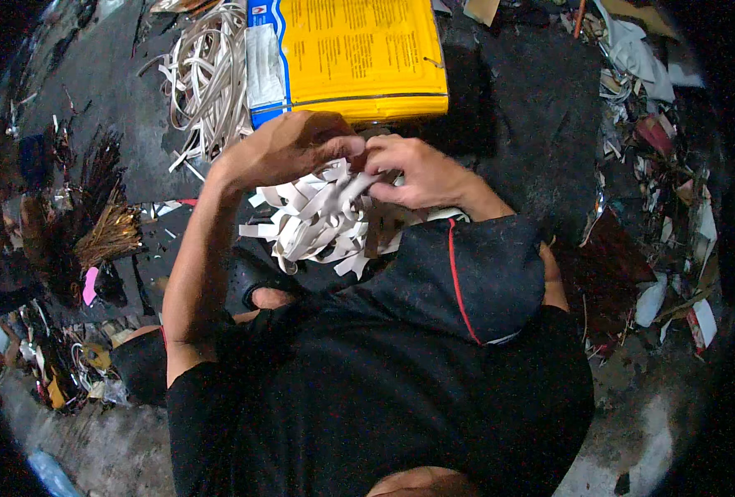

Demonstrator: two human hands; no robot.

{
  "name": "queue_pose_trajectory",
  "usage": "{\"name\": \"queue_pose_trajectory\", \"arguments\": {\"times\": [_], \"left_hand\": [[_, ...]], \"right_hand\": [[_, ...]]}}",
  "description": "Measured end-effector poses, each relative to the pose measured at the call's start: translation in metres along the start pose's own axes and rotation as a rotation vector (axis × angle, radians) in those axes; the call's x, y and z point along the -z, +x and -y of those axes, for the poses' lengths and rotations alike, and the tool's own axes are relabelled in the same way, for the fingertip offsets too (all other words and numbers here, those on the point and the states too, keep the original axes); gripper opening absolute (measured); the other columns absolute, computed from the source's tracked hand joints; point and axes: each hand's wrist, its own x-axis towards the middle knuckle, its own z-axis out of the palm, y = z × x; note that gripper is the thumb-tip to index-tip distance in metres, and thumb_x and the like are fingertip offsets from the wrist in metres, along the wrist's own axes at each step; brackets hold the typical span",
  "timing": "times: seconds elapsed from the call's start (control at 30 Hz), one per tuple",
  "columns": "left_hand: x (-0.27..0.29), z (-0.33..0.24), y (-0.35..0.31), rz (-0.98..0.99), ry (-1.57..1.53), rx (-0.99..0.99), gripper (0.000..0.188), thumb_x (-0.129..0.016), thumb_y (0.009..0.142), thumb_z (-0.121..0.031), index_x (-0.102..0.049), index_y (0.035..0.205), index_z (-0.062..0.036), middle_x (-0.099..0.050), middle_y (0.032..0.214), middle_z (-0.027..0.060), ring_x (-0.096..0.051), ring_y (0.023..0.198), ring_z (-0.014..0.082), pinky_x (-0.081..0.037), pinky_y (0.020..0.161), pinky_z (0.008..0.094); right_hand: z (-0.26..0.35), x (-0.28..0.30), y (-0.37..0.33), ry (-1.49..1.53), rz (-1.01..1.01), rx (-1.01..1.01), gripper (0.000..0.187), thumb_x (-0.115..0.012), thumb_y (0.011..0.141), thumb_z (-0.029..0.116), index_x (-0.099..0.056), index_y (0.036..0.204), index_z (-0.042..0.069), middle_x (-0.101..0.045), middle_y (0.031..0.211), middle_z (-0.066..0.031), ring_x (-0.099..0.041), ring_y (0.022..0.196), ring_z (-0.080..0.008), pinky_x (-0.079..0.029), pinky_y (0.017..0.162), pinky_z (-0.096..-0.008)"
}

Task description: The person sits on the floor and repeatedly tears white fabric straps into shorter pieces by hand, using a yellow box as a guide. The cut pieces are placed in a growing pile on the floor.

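White strips (326,219) bunched between the torso and the yellow-and-blue container (359,58); right hand (421,172) has its grip pinched on the bunch's upper end, left hand (289,145) meets it there, its grip state cannot be told, fingertips partly hidden. Judgement: keep the gathered end firm, work strips singly, and let loose ends hang untangled.

Scraps (704,323) littered both sides of a dark floor (546,124)
Stained grey concrete (131,451) showed toward the lower corners.
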Motion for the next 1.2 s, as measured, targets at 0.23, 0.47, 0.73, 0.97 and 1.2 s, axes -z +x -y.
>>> {"name": "queue_pose_trajectory", "arguments": {"times": [0.23, 0.47, 0.73, 0.97, 1.2], "left_hand": [[-0.010, -0.045, -0.005, 0.234, -0.359, 0.009, 0.037, -0.067, 0.088, -0.036, -0.061, 0.103, -0.0022, -0.063, 0.090, 0.0029, -0.057, 0.088, 0.0119, -0.046, 0.078, 0.0290], [-0.035, 0.028, 0.018, 0.489, -0.119, 0.050, 0.040, -0.070, 0.081, -0.017, -0.057, 0.117, -0.0039, -0.068, 0.099, 0.0097, -0.061, 0.092, 0.0194, -0.050, 0.082, 0.0347], [-0.025, 0.030, 0.011, 0.180, 0.242, -0.069, 0.041, -0.074, 0.078, -0.019, -0.058, 0.112, -0.0018, -0.069, 0.092, 0.0141, -0.067, 0.085, 0.0270, -0.052, 0.076, 0.0356], [-0.031, -0.080, 0.007, -0.385, -0.026, -0.381, 0.062, -0.074, 0.075, -0.018, -0.045, 0.127, -0.0031, -0.059, 0.115, 0.0172, -0.056, 0.111, 0.0310, -0.044, 0.093, 0.0374], [0.013, -0.032, -0.010, -0.108, -0.346, -0.125, 0.020, -0.045, 0.097, -0.011, -0.048, 0.115, -0.0024, -0.055, 0.110, 0.0055, -0.050, 0.099, 0.0120, -0.042, 0.086, 0.0268]], "right_hand": [[0.067, 0.080, -0.007, 0.243, -0.077, -0.289, 0.022, -0.067, 0.083, 0.023, -0.057, 0.084, 0.003, -0.056, 0.073, -0.0012, -0.052, 0.061, -0.0078, -0.041, 0.052, -0.0230], [0.107, 0.130, -0.047, 1.054, -0.523, 0.164, 0.032, -0.067, 0.078, 0.030, -0.048, 0.085, 0.006, -0.049, 0.070, -0.0026, -0.045, 0.052, -0.0096, -0.042, 0.047, -0.0246], [0.144, 0.148, -0.058, 0.165, -0.645, -0.354, 0.041, -0.056, 0.087, 0.043, -0.055, 0.097, 0.003, -0.052, 0.075, -0.0011, -0.046, 0.054, -0.0069, -0.039, 0.045, -0.0228], [0.139, 0.112, 0.007, 0.084, -0.151, -0.227, 0.024, -0.068, 0.085, 0.024, -0.059, 0.089, 0.002, -0.062, 0.078, -0.0062, -0.061, 0.077, -0.0130, -0.049, 0.068, -0.0302], [0.121, 0.135, -0.002, -0.357, -0.360, -0.197, 0.024, -0.074, 0.078, 0.013, -0.057, 0.091, 0.003, -0.047, 0.070, -0.0031, -0.051, 0.069, -0.0125, -0.041, 0.062, -0.0274]]}}
